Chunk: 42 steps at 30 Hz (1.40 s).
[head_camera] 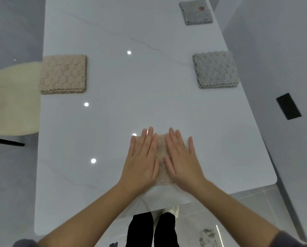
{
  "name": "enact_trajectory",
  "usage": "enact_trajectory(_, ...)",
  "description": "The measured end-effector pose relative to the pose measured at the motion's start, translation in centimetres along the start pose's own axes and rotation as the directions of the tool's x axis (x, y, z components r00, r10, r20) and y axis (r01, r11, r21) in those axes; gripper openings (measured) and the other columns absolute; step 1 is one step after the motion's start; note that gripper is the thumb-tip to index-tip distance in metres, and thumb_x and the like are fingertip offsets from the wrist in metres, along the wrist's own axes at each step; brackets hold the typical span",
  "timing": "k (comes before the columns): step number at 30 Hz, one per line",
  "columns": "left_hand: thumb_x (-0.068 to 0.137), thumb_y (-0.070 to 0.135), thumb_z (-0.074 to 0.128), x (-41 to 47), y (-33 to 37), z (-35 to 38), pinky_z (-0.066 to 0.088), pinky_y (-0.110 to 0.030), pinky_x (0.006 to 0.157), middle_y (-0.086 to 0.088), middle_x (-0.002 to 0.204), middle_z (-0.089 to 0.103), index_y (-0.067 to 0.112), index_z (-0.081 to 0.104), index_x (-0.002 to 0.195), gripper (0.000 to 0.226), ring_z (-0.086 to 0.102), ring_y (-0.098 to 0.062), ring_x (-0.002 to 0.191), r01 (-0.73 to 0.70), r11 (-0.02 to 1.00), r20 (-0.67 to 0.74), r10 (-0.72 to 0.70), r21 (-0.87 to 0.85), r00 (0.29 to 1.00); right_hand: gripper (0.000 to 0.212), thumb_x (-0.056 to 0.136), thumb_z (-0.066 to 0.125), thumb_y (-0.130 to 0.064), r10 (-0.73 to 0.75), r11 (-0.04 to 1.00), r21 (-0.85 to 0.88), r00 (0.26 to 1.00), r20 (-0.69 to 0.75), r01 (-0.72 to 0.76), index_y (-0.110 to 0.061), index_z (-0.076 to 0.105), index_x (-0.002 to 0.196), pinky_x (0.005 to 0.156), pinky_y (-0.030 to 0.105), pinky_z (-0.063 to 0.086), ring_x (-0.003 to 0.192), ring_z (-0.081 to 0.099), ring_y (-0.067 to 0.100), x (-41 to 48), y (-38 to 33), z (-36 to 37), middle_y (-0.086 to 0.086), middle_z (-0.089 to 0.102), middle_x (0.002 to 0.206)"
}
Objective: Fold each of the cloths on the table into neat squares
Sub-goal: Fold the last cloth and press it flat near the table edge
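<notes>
Far left, beside the white table: a round cream seat. On the table's left edge, a beige folded cloth, square. Near the front edge, left hand and right hand side by side, flat, fingers straight, pressing on a pale cloth, mostly hidden beneath. To the right, a grey folded cloth; behind it, well apart, a far grey cloth with a reddish spot. Beyond the table's right edge, a black rectangle.
</notes>
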<state>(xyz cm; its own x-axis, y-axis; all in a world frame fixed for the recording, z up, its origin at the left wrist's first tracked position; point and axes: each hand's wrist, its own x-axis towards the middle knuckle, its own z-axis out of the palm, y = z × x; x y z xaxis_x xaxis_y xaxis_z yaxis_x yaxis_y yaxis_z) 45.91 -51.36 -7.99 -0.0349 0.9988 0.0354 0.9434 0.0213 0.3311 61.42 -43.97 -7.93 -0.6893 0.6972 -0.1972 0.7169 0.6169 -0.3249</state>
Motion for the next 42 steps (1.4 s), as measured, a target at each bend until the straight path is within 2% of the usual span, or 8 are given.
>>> enact_trajectory(3,0.098,0.031,0.026,0.0,0.0,1.3,0.021,-0.054,0.114,-0.020,0.160,0.017,-0.002,0.022,0.151,0.062,0.012,-0.030,0.149,0.005,0.999,0.059,-0.008,0.054,0.998,0.061,0.100,0.023,-0.036,0.011,0.998,-0.066,1.000,-0.007,-0.011,-0.009,0.013,0.154,0.115,0.055,0.008,0.151,0.001,0.021,-0.5,-0.6,2.0,0.007,0.005,0.164)
enact_trajectory(9,0.098,0.032,0.027,0.0,-0.3,1.7,0.016,-0.054,0.117,-0.017,0.160,0.016,-0.001,0.024,0.151,0.063,0.011,-0.028,0.150,-0.001,0.996,0.116,-0.009,0.090,0.993,0.060,0.100,0.027,-0.036,-0.030,0.994,-0.101,0.999,0.017,0.032,-0.008,0.025,0.153,0.113,0.059,0.015,0.151,0.010,0.023,-0.2,-0.1,1.8,0.009,0.014,0.162)
enact_trajectory(17,0.098,0.033,0.026,2.8,3.2,-1.4,0.003,-0.046,0.119,-0.015,0.161,0.011,0.000,0.015,0.152,0.064,0.007,-0.028,0.150,0.089,0.996,0.051,-0.088,0.001,0.995,0.061,0.100,0.013,-0.040,0.060,0.998,0.002,0.998,0.010,-0.061,-0.016,-0.007,0.152,0.121,0.047,-0.005,0.149,-0.015,0.015,-0.5,4.7,-3.9,-0.002,-0.013,0.161)
enact_trajectory(22,0.098,0.033,0.022,6.8,9.0,-1.4,-0.001,-0.041,0.120,-0.017,0.161,0.007,0.000,0.010,0.151,0.064,0.003,-0.027,0.150,0.121,0.991,0.032,-0.119,-0.066,0.992,0.068,0.094,0.000,-0.048,0.111,0.994,-0.006,0.991,0.070,-0.110,-0.017,-0.008,0.153,0.120,0.044,-0.010,0.147,-0.022,0.015,-1.1,9.6,-7.3,-0.004,-0.020,0.159)
enact_trajectory(25,0.097,0.036,0.014,9.4,13.2,0.1,0.000,-0.041,0.121,-0.015,0.161,0.001,0.001,0.007,0.151,0.064,-0.003,-0.024,0.150,0.186,0.974,0.044,-0.182,-0.127,0.982,0.067,0.092,-0.001,-0.048,0.075,0.997,-0.013,0.993,0.091,-0.074,-0.019,-0.011,0.152,0.120,0.043,-0.010,0.147,-0.023,0.015,-1.4,13.6,-9.0,-0.005,-0.023,0.158)
enact_trajectory(31,0.096,0.037,0.010,16.5,21.1,4.6,-0.005,-0.039,0.121,-0.014,0.162,-0.002,0.001,0.007,0.153,0.068,-0.007,-0.023,0.150,0.367,0.915,-0.010,-0.374,-0.167,0.927,0.068,0.094,0.013,-0.043,-0.080,0.996,-0.039,0.990,0.114,0.085,-0.014,0.011,0.156,0.118,0.045,-0.001,0.151,-0.006,0.022,0.0,25.1,-13.7,0.004,-0.003,0.164)
enact_trajectory(35,0.095,0.037,0.013,21.5,24.5,5.8,-0.006,-0.037,0.121,-0.015,0.162,0.002,0.000,0.011,0.153,0.069,-0.002,-0.024,0.150,0.467,0.861,-0.080,-0.489,-0.199,0.868,0.065,0.096,0.018,-0.042,-0.159,0.985,-0.041,0.977,0.145,0.166,-0.015,0.012,0.156,0.120,0.049,0.001,0.151,-0.006,0.022,2.2,31.6,-18.0,0.003,-0.002,0.164)
enact_trajectory(42,0.095,0.034,0.018,27.4,25.7,6.6,-0.003,-0.041,0.122,-0.014,0.162,0.002,0.000,0.010,0.153,0.068,-0.003,-0.024,0.150,0.572,0.787,-0.136,-0.608,-0.230,0.782,0.059,0.103,0.034,-0.032,-0.293,0.949,-0.079,0.944,0.149,0.306,-0.020,0.010,0.156,0.122,0.047,0.003,0.150,-0.009,0.019,9.6,35.4,-22.6,0.001,-0.007,0.164)
